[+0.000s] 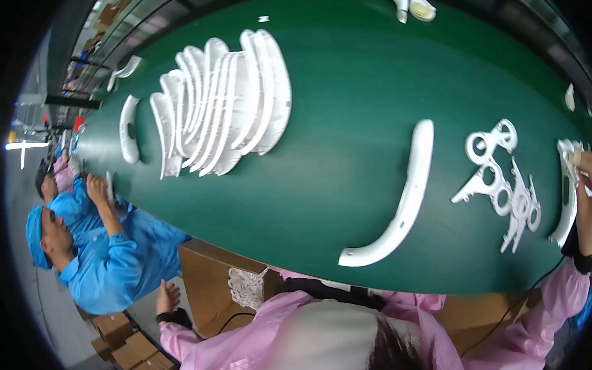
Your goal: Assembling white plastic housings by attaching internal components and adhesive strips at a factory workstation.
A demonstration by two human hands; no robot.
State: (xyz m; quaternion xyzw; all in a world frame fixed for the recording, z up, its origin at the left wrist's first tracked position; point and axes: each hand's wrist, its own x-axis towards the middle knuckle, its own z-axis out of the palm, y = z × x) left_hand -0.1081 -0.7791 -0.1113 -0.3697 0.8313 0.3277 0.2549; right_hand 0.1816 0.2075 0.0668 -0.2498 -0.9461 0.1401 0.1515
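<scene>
The right hand [591,172] pinched its fingers on the upper end of a slotted, curved white plastic piece [567,217] at the right of the green worktop [350,121] — probably to steady it. The left hand [168,298], empty with fingers apart, hung off the near edge; curved white plastic strips [247,95] lay nested — presumably to save room.

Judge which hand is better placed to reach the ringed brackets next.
Probably the right hand, touching the white slotted shell beside the ringed brackets; the left hand is farther, off the green table.
</scene>
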